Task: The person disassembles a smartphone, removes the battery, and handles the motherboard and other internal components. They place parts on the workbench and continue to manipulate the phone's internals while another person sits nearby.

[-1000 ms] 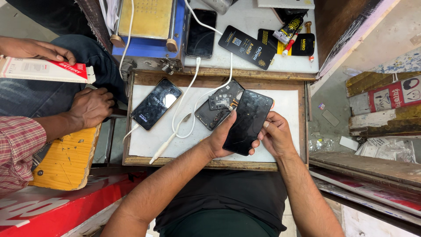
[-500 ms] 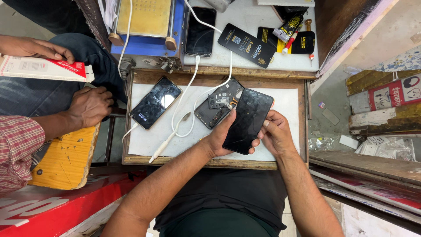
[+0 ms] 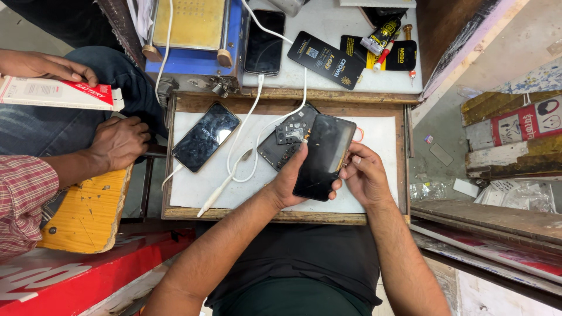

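Observation:
A black phone (image 3: 324, 157) with a dark screen is held over a white work mat (image 3: 383, 137) by both my hands. My left hand (image 3: 291, 180) grips its left edge and underside. My right hand (image 3: 364, 174) holds its right edge with the fingertips. Just behind it lies an opened phone body (image 3: 283, 139) showing its inner parts. Another black phone (image 3: 205, 136) rests screen up at the mat's left, beside white cables (image 3: 249, 153).
The mat sits in a wooden tray (image 3: 275, 216). Behind it are a blue and yellow machine (image 3: 190, 35), a third phone (image 3: 264, 42), black packets (image 3: 326, 59) and a glue tube (image 3: 380, 35). Another person's hand (image 3: 120, 142) rests at left near a red and white box (image 3: 58, 93).

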`<state>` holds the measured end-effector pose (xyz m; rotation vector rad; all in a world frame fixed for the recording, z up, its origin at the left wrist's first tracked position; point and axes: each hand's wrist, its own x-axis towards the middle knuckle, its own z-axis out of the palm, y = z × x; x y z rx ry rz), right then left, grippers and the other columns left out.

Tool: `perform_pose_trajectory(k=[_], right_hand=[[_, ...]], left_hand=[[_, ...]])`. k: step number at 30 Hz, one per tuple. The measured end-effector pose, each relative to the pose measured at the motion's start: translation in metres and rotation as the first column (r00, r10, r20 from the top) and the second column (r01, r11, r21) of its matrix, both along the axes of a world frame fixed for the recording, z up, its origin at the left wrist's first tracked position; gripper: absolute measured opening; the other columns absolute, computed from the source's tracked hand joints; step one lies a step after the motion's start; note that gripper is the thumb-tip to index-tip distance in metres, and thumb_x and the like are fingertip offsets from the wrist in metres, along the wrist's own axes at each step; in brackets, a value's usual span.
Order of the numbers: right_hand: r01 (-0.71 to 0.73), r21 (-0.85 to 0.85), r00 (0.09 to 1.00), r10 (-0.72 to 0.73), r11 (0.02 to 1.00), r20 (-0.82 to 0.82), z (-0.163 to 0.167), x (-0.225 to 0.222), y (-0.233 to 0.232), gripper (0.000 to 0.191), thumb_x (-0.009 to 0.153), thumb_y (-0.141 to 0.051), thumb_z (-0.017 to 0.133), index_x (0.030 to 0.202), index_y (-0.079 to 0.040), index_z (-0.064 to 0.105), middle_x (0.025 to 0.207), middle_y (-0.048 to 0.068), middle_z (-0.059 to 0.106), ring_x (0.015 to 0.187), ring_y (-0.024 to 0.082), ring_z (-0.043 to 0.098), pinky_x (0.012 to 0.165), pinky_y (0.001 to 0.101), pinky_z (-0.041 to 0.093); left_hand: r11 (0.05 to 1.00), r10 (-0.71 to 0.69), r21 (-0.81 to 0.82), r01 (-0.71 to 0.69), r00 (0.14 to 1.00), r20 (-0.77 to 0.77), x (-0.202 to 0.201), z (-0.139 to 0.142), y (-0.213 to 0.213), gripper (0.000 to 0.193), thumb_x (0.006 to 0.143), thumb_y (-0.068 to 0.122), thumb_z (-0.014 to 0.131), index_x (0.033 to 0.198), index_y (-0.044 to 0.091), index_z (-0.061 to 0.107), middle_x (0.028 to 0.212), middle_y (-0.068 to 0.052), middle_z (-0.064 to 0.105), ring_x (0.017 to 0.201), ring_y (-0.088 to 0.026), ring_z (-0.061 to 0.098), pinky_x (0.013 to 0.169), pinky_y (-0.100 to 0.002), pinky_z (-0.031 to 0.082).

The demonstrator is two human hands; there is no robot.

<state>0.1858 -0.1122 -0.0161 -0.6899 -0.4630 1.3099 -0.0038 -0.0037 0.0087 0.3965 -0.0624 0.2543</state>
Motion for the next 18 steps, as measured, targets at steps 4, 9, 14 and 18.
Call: perform_pose_trajectory(k=[4,9,14,18], right_hand=[[-0.005,0.067,0.999,0.003,0.998,0.039,0.004,-0.004,0.002,0.032,0.102,-0.016,0.064,0.131,-0.002,0.061,0.114,0.011,0.065,0.095,0.025,0.066,0.073,0.0473,0.06],[-0.02,0.142,0.987,-0.003,0.99,0.161,0.006,-0.01,0.007,0.045,0.107,-0.037,0.062,0.138,-0.004,0.061,0.125,0.015,0.065,0.112,0.029,0.063,0.095,0.0482,0.057],[0.254,0.054,0.916,-0.258,0.966,0.306,0.007,-0.017,0.01,0.058,0.105,-0.051,0.051,0.149,-0.013,0.049,0.14,0.012,0.057,0.126,0.026,0.057,0.103,0.0417,0.051],[0.569,0.236,0.633,-0.603,0.787,0.485,0.02,-0.013,-0.002,0.053,0.109,-0.05,0.049,0.145,-0.011,0.047,0.14,0.013,0.058,0.13,0.028,0.058,0.108,0.0456,0.053]], left_hand=[[0.996,0.087,0.004,-0.087,0.996,-0.025,-0.004,0.001,-0.001,0.074,0.104,0.065,0.047,0.137,0.0,0.055,0.116,-0.014,0.065,0.1,-0.024,0.067,0.084,-0.039,0.059],[0.805,0.419,0.51,-0.303,0.899,-0.128,-0.01,0.004,-0.006,0.066,0.108,0.055,0.053,0.147,0.003,0.053,0.123,-0.014,0.063,0.105,-0.023,0.061,0.087,-0.038,0.054],[-0.275,0.784,0.961,0.007,0.58,0.22,-0.011,0.008,-0.017,0.066,0.097,0.045,0.07,0.152,0.014,0.051,0.127,-0.016,0.062,0.111,-0.032,0.062,0.095,-0.044,0.053],[-0.498,0.75,0.848,0.182,0.581,0.316,-0.008,0.011,-0.028,0.071,0.085,0.05,0.08,0.143,0.015,0.058,0.123,-0.017,0.059,0.104,-0.034,0.057,0.09,-0.048,0.048]])
